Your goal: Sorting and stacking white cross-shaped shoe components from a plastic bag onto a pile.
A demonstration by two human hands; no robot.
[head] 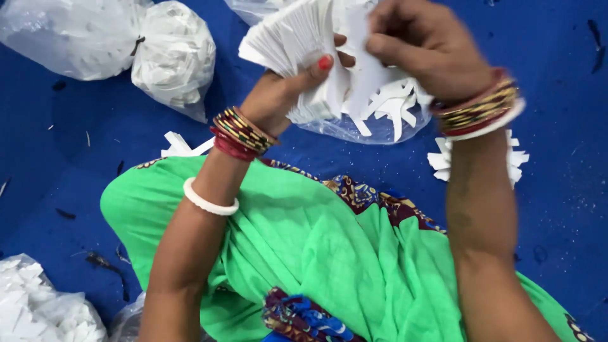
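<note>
My left hand (285, 85) grips a thick fanned stack of white cut-out pieces (288, 38), thumb pressed across its front. My right hand (421, 41) is closed on a single white piece (362, 60) at the right side of the stack. Both hands hover over an open clear plastic bag (380, 130) full of the same white T-shaped pieces. Bangles ring both wrists. My green garment (316, 247) covers my lap below.
Two tied clear bags of white pieces (174, 57) lie at the upper left on the blue sheet (63, 158). Another bag of pieces (38, 310) sits at the lower left. Loose white pieces (516, 158) lie beside my right forearm, and a few (180, 145) near my left wrist.
</note>
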